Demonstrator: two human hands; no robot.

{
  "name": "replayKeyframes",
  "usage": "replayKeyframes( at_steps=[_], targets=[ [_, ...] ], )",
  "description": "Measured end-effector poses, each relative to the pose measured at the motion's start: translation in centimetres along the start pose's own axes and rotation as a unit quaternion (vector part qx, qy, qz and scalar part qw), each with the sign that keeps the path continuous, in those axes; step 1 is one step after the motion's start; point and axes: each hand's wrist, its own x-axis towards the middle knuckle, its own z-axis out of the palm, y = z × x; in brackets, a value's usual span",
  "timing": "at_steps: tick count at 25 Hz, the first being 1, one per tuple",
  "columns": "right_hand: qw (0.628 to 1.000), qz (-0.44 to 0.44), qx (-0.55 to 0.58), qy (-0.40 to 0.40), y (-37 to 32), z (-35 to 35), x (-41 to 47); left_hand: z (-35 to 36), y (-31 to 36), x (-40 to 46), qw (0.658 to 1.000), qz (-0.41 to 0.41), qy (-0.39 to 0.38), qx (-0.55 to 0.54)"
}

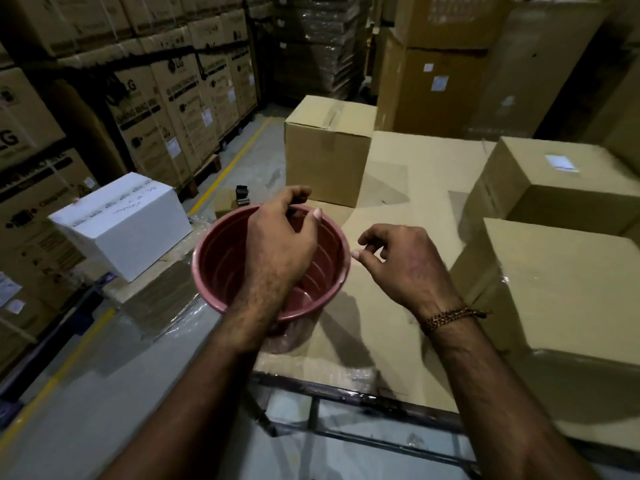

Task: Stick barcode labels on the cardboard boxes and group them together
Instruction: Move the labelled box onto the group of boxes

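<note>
My left hand (280,237) hovers over a pink plastic bucket (221,268), its fingers curled and apart with nothing visible in them. To the right, my right hand (405,265) hangs above the cardboard-covered table (398,341), loosely curled with thumb and forefinger close together. I see no label in either hand. A plain cardboard box (325,150) stands at the far side of the table. On the right a box (561,188) carries a white label (561,162) on top. A larger box (568,306) sits nearest on the right.
A white box (124,223) rests on a lower surface to the left. A small black device (243,195) sits behind the bucket. Tall stacks of printed cartons (166,98) line the left aisle beside a yellow floor line (232,168). More big cartons (450,81) rise behind the table.
</note>
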Motion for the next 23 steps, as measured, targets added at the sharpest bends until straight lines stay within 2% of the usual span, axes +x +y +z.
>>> replayKeyframes(
  at_steps=[5,9,13,15,17,20,23],
  targets=[
    [0.998,0.030,-0.012,0.048,5.2,-6.2,-2.8,6.2,5.2,-3.9,0.998,0.022,-0.066,-0.007],
    [0.992,0.089,-0.014,0.087,10.6,-11.6,-5.6,11.1,8.7,-7.3,0.983,-0.007,-0.183,0.011],
    [0.971,0.192,-0.085,0.117,17.7,-16.6,-8.1,15.3,11.1,-11.0,0.943,-0.070,-0.325,0.029],
    [0.959,0.236,-0.138,0.073,20.6,-17.6,-9.3,17.3,11.8,-12.6,0.925,-0.103,-0.366,0.025],
    [0.968,0.220,-0.117,0.015,22.4,-17.7,-10.4,19.0,12.4,-14.0,0.920,-0.117,-0.374,0.012],
    [0.984,0.144,-0.046,-0.098,22.9,-17.0,-11.7,20.9,12.6,-15.4,0.929,-0.150,-0.337,-0.020],
    [0.978,0.104,-0.066,-0.166,23.0,-16.2,-12.4,22.0,13.1,-16.1,0.931,-0.206,-0.287,-0.088]
  ],
)
